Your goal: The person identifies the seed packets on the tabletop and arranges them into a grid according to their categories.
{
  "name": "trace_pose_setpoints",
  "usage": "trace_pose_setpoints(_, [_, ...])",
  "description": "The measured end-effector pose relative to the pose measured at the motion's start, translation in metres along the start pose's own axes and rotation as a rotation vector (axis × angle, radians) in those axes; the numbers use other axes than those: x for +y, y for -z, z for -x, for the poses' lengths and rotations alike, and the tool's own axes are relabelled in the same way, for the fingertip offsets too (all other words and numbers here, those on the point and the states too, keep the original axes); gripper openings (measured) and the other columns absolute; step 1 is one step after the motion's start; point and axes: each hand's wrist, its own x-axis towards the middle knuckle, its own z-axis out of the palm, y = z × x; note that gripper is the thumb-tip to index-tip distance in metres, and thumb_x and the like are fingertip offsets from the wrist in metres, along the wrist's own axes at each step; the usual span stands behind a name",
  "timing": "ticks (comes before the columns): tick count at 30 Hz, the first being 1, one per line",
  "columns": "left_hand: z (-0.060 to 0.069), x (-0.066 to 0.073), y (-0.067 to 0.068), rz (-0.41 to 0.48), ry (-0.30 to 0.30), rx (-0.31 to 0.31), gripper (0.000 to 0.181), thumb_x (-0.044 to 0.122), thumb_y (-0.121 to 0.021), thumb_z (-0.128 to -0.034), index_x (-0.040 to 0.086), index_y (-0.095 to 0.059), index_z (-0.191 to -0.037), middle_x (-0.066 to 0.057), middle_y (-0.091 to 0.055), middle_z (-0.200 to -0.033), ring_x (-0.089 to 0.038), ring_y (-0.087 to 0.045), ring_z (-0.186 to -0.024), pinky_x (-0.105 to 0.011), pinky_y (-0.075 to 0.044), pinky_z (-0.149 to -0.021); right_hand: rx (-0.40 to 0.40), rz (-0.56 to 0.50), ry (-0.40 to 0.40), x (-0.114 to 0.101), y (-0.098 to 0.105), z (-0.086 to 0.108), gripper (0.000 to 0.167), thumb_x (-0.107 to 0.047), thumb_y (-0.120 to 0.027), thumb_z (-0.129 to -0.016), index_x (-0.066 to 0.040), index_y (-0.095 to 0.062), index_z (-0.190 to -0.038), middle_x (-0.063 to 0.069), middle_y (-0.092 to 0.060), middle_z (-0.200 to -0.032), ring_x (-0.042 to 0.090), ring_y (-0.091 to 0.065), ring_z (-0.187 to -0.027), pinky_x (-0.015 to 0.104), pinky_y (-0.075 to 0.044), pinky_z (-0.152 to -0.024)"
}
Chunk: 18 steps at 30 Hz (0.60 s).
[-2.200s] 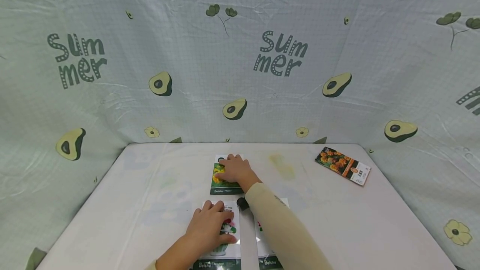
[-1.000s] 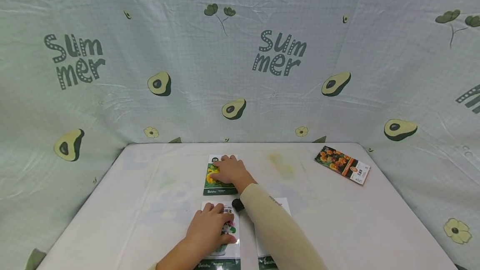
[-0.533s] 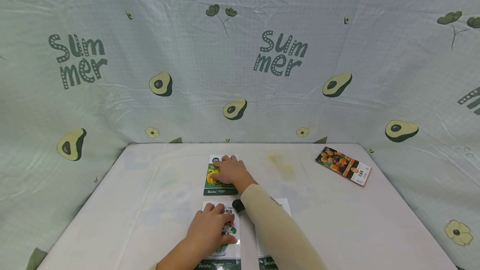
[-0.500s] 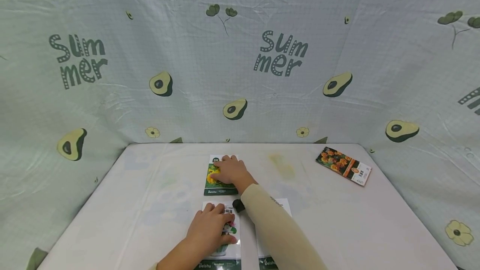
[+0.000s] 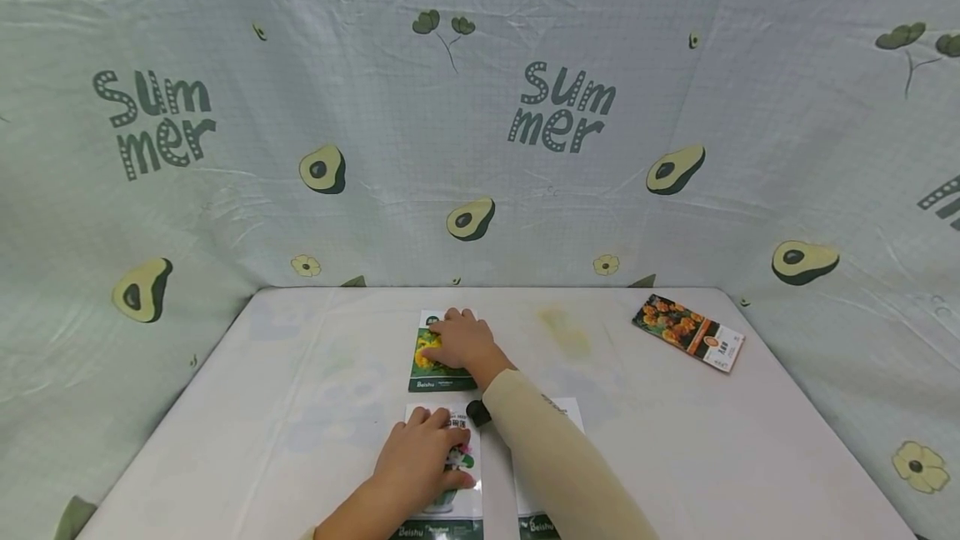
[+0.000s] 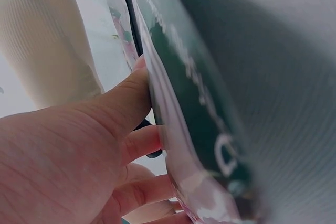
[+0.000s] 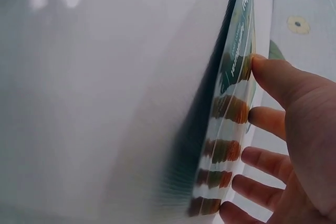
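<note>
My left hand rests with spread fingers on a white seed packet with a dark green band, lying near the table's front. In the left wrist view the thumb and fingertips touch that packet's face. Farther back, my right hand presses a green seed packet with yellow flowers, covering its right part. The right wrist view has its fingertips lightly bent against the glossy packet. Beneath the right forearm lies another white packet, partly hidden by the sleeve.
A packet with orange flowers lies slanted at the table's back right. The white table meets a patterned cloth at the back and sides. A small black device sits at the right wrist.
Since the earliest frame, my right hand has slid the yellow-flower packet slightly left. Over the last half second both hands have stayed nearly still, and the left hand has kept its place.
</note>
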Motion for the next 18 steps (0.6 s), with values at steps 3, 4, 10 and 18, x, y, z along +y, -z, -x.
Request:
trace_pose_setpoints(3, [0.000, -0.001, 0.000, 0.003, 0.004, -0.005, 0.051, 0.060, -0.080, -0.0771, 0.028, -0.076, -0.117, -0.001, -0.064, -0.115, -0.028, -0.054, -0.103, -0.049, -0.050, -0.077, 0.008, 0.014, 0.002, -0.001, 0.002, 0.001, 0.062, -0.067, -0.056, -0.095, -0.034, -0.056, -0.147, 0.001, -0.053, -0.147, 0.024, -0.050, -0.129, 0.046, -0.045, -0.111])
trace_pose_setpoints(4, [0.000, -0.001, 0.000, 0.004, 0.004, -0.004, 0.051, 0.060, -0.080, -0.0771, 0.027, -0.076, -0.117, -0.001, -0.064, -0.115, -0.028, -0.054, -0.103, -0.049, -0.050, -0.077, 0.011, 0.017, 0.003, -0.002, 0.003, 0.001, 0.062, -0.068, -0.057, -0.094, -0.033, -0.056, -0.147, 0.001, -0.054, -0.146, 0.024, -0.050, -0.129, 0.045, -0.046, -0.110])
trace_pose_setpoints(10, [0.001, 0.000, 0.000, 0.010, 0.000, 0.002, 0.050, 0.060, -0.080, -0.0772, 0.027, -0.076, -0.115, -0.001, -0.064, -0.115, -0.028, -0.054, -0.102, -0.049, -0.050, -0.076, 0.021, 0.014, 0.005, -0.001, 0.003, 0.001, 0.064, -0.069, -0.056, -0.095, -0.030, -0.057, -0.146, 0.001, -0.054, -0.146, 0.024, -0.051, -0.128, 0.045, -0.047, -0.109])
trace_pose_setpoints(18, [-0.001, 0.001, 0.001, -0.003, 0.022, -0.010, 0.052, 0.061, -0.080, -0.0769, 0.027, -0.076, -0.116, -0.002, -0.066, -0.116, -0.028, -0.055, -0.103, -0.051, -0.051, -0.080, 0.090, -0.105, 0.028, 0.015, 0.006, 0.003, 0.059, -0.061, -0.055, -0.099, -0.028, -0.055, -0.148, 0.002, -0.052, -0.151, 0.026, -0.051, -0.134, 0.045, -0.048, -0.110])
